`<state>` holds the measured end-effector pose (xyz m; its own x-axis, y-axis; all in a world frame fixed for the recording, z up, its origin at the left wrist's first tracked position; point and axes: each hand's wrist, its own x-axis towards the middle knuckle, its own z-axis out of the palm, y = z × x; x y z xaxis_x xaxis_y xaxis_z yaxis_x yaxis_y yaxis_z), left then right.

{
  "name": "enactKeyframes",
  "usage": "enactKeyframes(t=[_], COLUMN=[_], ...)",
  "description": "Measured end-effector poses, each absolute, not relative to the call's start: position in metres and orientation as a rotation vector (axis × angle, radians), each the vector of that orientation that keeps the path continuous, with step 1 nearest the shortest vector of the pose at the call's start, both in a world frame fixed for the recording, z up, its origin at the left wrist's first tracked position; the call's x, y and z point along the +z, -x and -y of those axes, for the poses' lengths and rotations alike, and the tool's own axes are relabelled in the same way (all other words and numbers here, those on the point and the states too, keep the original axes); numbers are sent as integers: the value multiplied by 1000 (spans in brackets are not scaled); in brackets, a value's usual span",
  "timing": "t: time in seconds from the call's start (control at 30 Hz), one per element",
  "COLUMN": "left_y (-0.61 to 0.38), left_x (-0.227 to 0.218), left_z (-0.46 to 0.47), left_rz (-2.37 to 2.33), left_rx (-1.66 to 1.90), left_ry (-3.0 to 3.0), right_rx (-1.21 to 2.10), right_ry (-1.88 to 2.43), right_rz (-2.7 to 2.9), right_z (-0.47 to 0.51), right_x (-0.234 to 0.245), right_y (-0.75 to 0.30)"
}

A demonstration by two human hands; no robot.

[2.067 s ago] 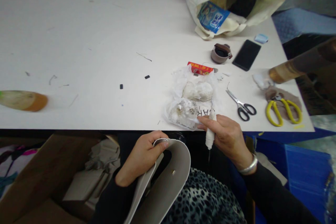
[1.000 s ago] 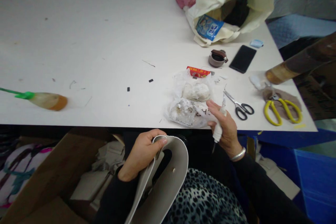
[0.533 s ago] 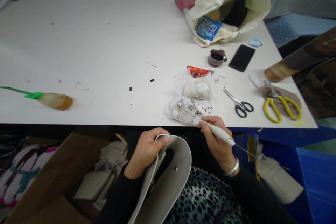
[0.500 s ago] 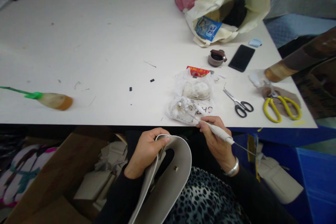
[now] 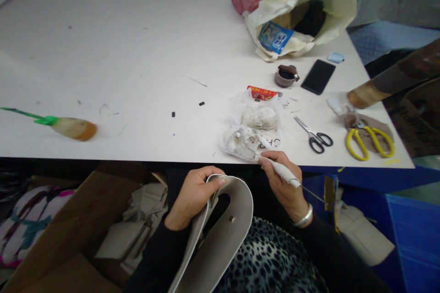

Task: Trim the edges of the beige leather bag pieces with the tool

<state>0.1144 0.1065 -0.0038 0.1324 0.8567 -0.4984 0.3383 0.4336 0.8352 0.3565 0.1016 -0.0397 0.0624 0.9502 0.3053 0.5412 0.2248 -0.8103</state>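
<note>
My left hand grips the top edge of a curved, light-grey leather-like bag piece, thumb on the inside. The piece has an oval cut-out and a small metal fitting, and hangs below the table edge. In my right hand is a thin metal tool with a white wrapped handle; a thin rod sticks out behind it. Its front end reaches into a whitish, dirt-speckled lump on clear plastic at the table's edge. A second pale lump lies just behind.
On the white table are scissors, yellow-handled pliers, a phone, a brown-grey lid and a cloth bag. A green-tipped bottle lies left. Boxes with grey pieces stand below.
The view has shifted slightly, so the things on the table appear a little to the right. Both hands keep their holds, and the tool's front end stays at the whitish lump.
</note>
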Motion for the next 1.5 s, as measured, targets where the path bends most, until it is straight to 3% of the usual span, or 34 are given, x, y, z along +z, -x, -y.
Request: enactKeyframes(t=[0.3,0.5,0.6,1.17,1.5], left_y=[-114,-111,-109,-108,-107], left_x=[-1,-3,-1,-1,-13], left_z=[-105,-105,-105,-103,-100], left_rz=[-1423,-1387,-1365,-1334,-1309], left_rx=[513,468,442,467,558], left_ry=[-1137,-1101,-1092,-1099,-973], right_rx=[552,1146,1266,1329,1141], right_ry=[1379,1224,1184,1165,1019], right_rz=[1436,1203,1230,1286,1584], right_z=[-101,-88,-83,-83,-82], right_x=[-38,-29,-29,-35,-27], right_y=[-355,-343,-337,-328,-339])
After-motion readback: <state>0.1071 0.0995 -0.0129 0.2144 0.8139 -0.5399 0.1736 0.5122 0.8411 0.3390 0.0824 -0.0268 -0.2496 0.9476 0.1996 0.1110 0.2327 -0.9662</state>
